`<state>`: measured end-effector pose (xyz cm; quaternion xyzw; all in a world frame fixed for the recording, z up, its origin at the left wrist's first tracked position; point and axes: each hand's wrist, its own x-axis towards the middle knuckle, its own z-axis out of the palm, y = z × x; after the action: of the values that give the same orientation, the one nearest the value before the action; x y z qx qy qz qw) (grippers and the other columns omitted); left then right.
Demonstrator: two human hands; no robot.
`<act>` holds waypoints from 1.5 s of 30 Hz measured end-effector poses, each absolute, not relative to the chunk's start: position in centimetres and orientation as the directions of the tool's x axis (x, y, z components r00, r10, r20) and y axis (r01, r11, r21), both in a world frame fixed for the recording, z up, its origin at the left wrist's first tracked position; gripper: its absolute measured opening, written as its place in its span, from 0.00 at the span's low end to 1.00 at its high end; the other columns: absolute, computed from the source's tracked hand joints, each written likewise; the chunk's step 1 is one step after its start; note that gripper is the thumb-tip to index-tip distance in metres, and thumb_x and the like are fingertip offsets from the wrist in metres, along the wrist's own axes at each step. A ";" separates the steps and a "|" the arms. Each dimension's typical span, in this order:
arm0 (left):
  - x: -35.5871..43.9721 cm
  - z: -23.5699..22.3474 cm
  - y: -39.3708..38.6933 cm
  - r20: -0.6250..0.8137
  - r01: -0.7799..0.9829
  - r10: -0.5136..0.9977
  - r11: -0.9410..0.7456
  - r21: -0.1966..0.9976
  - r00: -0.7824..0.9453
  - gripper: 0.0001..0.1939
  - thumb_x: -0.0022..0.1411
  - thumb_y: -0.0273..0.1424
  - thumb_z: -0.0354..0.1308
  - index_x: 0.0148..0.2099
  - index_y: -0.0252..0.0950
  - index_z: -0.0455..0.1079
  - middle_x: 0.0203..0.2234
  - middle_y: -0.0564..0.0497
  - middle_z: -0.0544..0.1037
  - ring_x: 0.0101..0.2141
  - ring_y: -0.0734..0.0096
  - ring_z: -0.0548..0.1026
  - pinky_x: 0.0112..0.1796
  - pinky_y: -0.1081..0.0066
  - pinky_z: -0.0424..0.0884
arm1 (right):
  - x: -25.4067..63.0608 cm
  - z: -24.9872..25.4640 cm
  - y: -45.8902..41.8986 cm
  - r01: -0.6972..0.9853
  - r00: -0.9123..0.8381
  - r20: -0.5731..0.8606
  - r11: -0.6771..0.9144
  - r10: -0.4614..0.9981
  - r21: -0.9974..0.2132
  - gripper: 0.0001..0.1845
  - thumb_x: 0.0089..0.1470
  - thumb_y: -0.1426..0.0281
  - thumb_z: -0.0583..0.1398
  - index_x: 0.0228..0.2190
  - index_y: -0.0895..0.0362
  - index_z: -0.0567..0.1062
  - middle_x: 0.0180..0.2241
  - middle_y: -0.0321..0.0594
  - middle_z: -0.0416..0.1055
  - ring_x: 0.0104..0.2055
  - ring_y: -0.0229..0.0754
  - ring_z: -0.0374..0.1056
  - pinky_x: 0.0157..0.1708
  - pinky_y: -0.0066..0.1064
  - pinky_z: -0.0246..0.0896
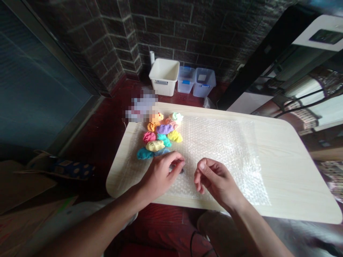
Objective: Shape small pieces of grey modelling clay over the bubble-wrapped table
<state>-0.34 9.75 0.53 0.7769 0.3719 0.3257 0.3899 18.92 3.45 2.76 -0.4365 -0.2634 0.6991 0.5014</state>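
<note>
The coloured bundles (164, 129), soft and crumpled, lie close together on the bubble wrap (214, 139), towards the left end of the pale table (284, 160). The group runs from near the far edge down to about the middle of the table's depth. At its far side are a pale green one and an orange-yellow one; below them come salmon, orange and purple, then pinkish red, green and bright yellow. Pale yellow lies nearer the person, with deep blue and greyish blue nearest of all.

The left hand (160, 173) is over the wrap just beside the greyish-blue bundle, between the group and the near edge. Its thumb and forefinger curve round with only a narrow space between their tips. A small dark thing (182, 171) shows by these fingers; whether it is held or lies on the wrap, I cannot tell.

The right hand (214, 178) is apart from the left, over the wrap towards the near edge, fingers curled and thumb close against the forefinger. I cannot tell whether it pinches anything.

Beyond the far edge, a white basket (164, 73) and two clear bins (204, 82) stand on the floor by the brick wall (182, 32).
</note>
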 end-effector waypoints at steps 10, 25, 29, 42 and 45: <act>-0.3 0.7 9.7 0.232 0.300 0.839 -0.414 0.859 0.493 0.04 0.71 0.25 0.58 0.43 0.37 0.73 0.34 0.53 0.81 0.35 0.74 0.78 0.40 0.75 0.74 | 19.7 1.7 3.8 -0.433 -0.082 -0.439 -0.429 0.895 -0.793 0.12 0.57 0.61 0.72 0.36 0.58 0.83 0.36 0.46 0.85 0.41 0.44 0.83 0.42 0.29 0.78; -0.1 1.6 8.7 0.308 0.219 0.813 -0.459 0.861 0.494 0.09 0.68 0.23 0.59 0.49 0.35 0.77 0.39 0.50 0.84 0.37 0.72 0.81 0.41 0.75 0.74 | 20.5 2.2 4.3 -0.376 -0.009 -0.361 -0.338 0.933 -0.863 0.13 0.47 0.65 0.78 0.25 0.58 0.82 0.20 0.39 0.79 0.21 0.34 0.72 0.23 0.21 0.68; 0.1 1.8 8.5 0.303 0.203 0.784 -0.472 0.858 0.543 0.10 0.71 0.24 0.57 0.48 0.35 0.79 0.37 0.50 0.84 0.38 0.70 0.80 0.40 0.71 0.73 | 20.6 1.9 4.5 -0.404 0.014 -0.397 -0.358 0.918 -0.842 0.13 0.43 0.67 0.79 0.30 0.57 0.85 0.26 0.39 0.82 0.27 0.35 0.76 0.31 0.22 0.72; 0.0 1.6 8.2 0.246 0.209 0.795 -0.419 0.884 0.554 0.08 0.71 0.26 0.58 0.48 0.36 0.78 0.38 0.50 0.85 0.38 0.71 0.82 0.41 0.73 0.74 | 19.8 2.2 4.1 -0.333 0.070 -0.432 -0.387 0.899 -0.860 0.23 0.58 0.52 0.68 0.24 0.57 0.74 0.19 0.36 0.72 0.16 0.34 0.65 0.15 0.23 0.57; 0.0 1.7 8.2 0.238 0.213 0.796 -0.414 0.885 0.556 0.08 0.71 0.26 0.57 0.48 0.36 0.78 0.38 0.50 0.85 0.37 0.70 0.82 0.41 0.72 0.75 | 19.6 2.2 4.1 -0.343 0.060 -0.433 -0.389 0.900 -0.855 0.20 0.57 0.53 0.70 0.28 0.57 0.77 0.20 0.36 0.73 0.18 0.34 0.66 0.15 0.23 0.57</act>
<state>0.02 8.24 1.65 0.7697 0.3277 0.3383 0.4310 19.59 4.13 2.17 -0.5392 -0.2579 0.6353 0.4891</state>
